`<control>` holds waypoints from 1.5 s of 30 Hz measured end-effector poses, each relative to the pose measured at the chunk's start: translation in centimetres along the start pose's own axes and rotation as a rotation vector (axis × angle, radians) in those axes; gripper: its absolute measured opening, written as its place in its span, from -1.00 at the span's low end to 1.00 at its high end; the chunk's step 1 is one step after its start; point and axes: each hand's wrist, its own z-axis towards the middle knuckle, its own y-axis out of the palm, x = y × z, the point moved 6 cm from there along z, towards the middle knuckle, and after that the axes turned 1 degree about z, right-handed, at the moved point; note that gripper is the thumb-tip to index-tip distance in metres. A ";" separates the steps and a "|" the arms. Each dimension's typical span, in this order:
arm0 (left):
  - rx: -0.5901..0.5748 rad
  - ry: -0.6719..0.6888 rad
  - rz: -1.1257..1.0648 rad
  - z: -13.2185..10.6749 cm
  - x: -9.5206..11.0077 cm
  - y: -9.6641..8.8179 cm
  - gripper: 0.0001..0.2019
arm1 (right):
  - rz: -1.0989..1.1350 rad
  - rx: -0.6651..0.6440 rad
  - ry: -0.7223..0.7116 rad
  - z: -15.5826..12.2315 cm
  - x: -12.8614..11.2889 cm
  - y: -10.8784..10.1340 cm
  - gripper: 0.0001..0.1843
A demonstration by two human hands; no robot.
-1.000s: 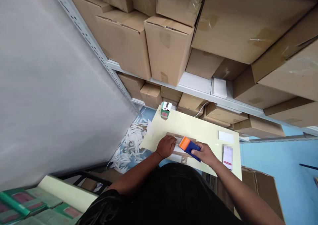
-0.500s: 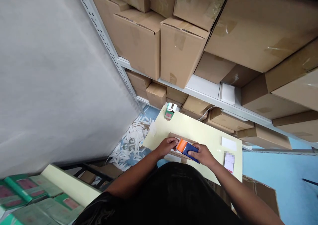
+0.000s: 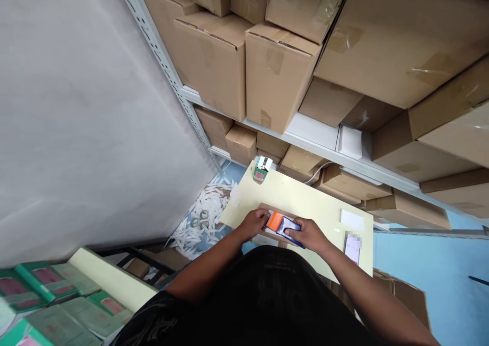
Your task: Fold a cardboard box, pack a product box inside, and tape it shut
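Observation:
On a pale yellow table (image 3: 301, 195) lies a flat brown cardboard piece (image 3: 275, 210) with something white on it. My right hand (image 3: 308, 233) grips a blue tool with an orange blade (image 3: 280, 222), a squeegee-like scraper, and presses it onto the cardboard. My left hand (image 3: 252, 221) rests flat on the cardboard's left end, next to the orange edge. What lies under the tool is hidden.
A small green box (image 3: 262, 167) stands at the table's far corner. A white card (image 3: 352, 219) and a phone (image 3: 352, 249) lie at the right. White paper strips and tape rolls (image 3: 202, 216) litter the blue floor. Shelves of cardboard boxes (image 3: 275, 76) rise ahead; green packets (image 3: 46, 305) lie bottom left.
The scraper in my right hand has slid left across the cardboard toward my left hand. The view has shifted slightly as my head moved.

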 end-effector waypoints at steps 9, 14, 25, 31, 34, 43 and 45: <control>0.218 0.027 0.218 -0.3 -1.9 -6.5 -0.70 | -0.084 -0.078 0.090 1.0 -0.4 -0.2 -0.50; 0.251 0.008 0.333 -0.8 -5.0 -7.0 -0.72 | -0.193 -0.126 0.108 0.8 -0.6 -0.1 -0.49; 0.164 0.086 0.649 0.6 -8.6 -0.7 -0.77 | -0.229 -0.153 0.152 0.4 -0.9 -0.1 -0.48; 0.161 0.022 0.695 0.8 -9.8 0.7 -0.76 | -0.346 -0.181 0.173 0.4 -2.1 -0.5 -0.47; 0.180 -0.002 0.693 0.6 -10.2 0.4 -0.75 | -0.442 -0.209 0.194 -0.1 -2.4 -0.8 -0.44; 0.118 0.002 0.741 1.1 -10.6 1.8 -0.74 | -0.603 -0.281 0.291 -1.2 -1.4 -1.4 -0.35; 0.089 0.013 0.758 1.6 -10.9 2.4 -0.72 | -0.606 -0.280 0.286 -1.1 -1.2 -1.3 -0.36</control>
